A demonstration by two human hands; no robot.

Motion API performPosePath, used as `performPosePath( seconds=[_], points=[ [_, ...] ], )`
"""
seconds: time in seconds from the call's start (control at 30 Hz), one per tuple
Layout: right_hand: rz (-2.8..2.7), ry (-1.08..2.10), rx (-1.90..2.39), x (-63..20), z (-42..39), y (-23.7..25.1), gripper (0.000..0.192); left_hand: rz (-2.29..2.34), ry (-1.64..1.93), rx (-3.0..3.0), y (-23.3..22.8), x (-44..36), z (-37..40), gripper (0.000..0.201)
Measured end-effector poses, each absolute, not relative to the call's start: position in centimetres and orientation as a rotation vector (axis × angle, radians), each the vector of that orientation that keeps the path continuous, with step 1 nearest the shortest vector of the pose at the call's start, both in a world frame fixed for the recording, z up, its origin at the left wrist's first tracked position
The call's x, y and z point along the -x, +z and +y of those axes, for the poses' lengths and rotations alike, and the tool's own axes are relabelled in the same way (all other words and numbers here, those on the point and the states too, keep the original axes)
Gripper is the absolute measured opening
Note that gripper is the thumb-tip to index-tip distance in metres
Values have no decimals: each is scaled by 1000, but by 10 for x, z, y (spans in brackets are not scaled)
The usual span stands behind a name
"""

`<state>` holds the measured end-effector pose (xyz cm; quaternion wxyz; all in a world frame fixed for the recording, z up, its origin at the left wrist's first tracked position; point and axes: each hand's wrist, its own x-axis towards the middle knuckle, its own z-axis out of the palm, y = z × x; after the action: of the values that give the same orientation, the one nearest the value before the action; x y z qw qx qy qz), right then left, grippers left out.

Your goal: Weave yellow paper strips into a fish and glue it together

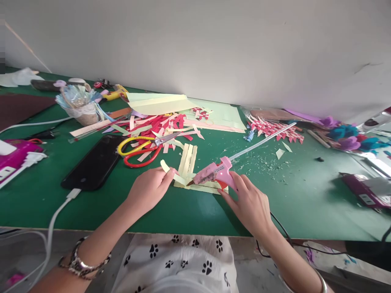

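Note:
Between thumb and fingers, my left hand [154, 185] pinches a pale yellow paper strip [179, 178], one end of it sticking up past the thumb. My right hand [249, 201] is wrapped round the handle of a pink hot glue gun [210, 171], a finger near its red trigger. A long clear glue stick [262, 140] juts from the gun's back. The nozzle touches or nearly touches the strips at the corner of an L-shaped piece of pale yellow strips [187, 160] lying on the table. Part of that piece is hidden behind the gun.
Scissors [139, 151] with yellow and red handles lie beside a heap of red and pale paper strips [171, 124]. A black phone [94, 162] on a white cable is at left. Woven red-and-white paper [271, 129] and scraps lie right on the green table [305, 195].

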<state>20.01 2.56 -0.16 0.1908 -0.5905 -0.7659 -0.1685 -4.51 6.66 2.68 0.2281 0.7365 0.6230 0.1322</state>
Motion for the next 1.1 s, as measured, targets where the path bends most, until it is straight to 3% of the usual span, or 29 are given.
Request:
performPosePath(
  seconds=[0.5, 1.1],
  points=[
    [-2186, -404, 1707, -202, 21, -2, 31, 1678, 451, -2137, 27, 45, 67, 48],
    [-2127, -469, 1804, -224, 3, 0, 29, 1752, 290, -2036, 26, 45, 67, 53]
  ],
)
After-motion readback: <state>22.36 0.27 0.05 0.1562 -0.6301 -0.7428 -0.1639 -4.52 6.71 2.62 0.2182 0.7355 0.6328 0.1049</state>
